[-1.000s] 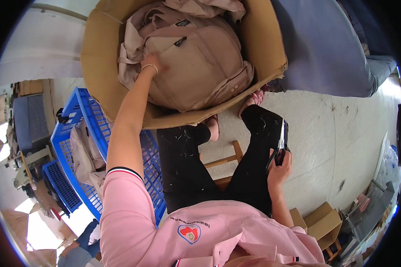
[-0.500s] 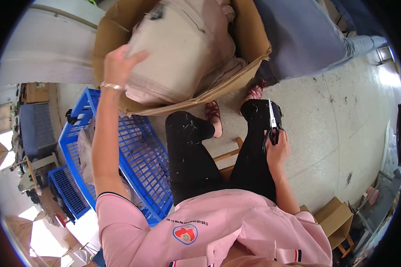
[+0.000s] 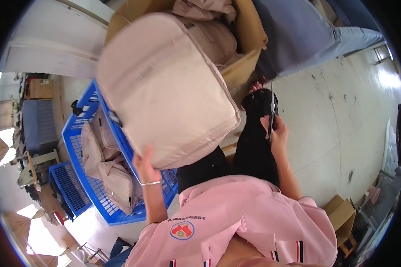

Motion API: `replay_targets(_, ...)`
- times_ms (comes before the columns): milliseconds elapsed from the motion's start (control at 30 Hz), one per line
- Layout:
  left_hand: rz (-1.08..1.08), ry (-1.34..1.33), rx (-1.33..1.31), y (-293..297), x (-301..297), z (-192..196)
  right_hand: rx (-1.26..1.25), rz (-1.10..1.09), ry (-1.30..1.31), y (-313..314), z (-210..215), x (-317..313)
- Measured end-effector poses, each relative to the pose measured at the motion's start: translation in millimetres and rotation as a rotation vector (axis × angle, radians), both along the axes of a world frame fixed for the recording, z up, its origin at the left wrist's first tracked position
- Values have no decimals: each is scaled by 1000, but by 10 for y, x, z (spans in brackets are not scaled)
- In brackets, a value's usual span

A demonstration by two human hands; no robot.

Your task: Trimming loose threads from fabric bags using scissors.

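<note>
Left hand (image 3: 145, 163) under beige bag (image 3: 165, 89)

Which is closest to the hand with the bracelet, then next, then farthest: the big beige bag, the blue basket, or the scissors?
From the left hand:
1. Beige bag: held by it, lifted above the lap.
2. Blue basket: just beside and below, on the person's left.
3. Scissors: farthest, across the lap in the right hand.

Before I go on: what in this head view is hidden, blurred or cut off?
- Beige bag: motion-blurred, so seams and zips are unreadable; it covers the left hand fingers.
- Cardboard box: its top is cut by the picture edge, and the bag hides its left side.
- Scissors in the right hand: thin and dark against the trousers; blades open or closed cannot be told.
- Blue crate: partly behind the bag.
</note>
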State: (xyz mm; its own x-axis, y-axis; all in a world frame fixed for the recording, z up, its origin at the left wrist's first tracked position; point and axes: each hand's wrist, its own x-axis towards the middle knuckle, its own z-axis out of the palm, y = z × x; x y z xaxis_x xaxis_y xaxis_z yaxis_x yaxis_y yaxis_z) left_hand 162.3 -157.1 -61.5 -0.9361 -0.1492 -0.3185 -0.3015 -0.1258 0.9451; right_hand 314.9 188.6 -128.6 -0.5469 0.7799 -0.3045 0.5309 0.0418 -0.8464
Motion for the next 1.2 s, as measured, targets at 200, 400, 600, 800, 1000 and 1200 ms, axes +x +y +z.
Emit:
replay_targets(200, -75, -176, 172, -8, 501, -512, -311, 19, 320, -206, 212, -259)
replay_targets(400, -129, -190, 155, -105, 572, -528, 19, 137, 306, -107, 482, -737)
replay_targets(600, -171, -170, 138, -203, 657, -600, 319, 391, 262, -245, 679, -1408)
replay_targets(800, -190, -181, 148, -212, 700, -502, 215, 430, 266, -240, 609, -1770)
replay_targets(1000, -211, -210, 198, -242, 687, -533, -326, 401, 404, -66, 421, -1726)
replay_targets(1200, -216, -201, 183, -280, 691, -577, -289, 280, 284, -56, 448, -1259)
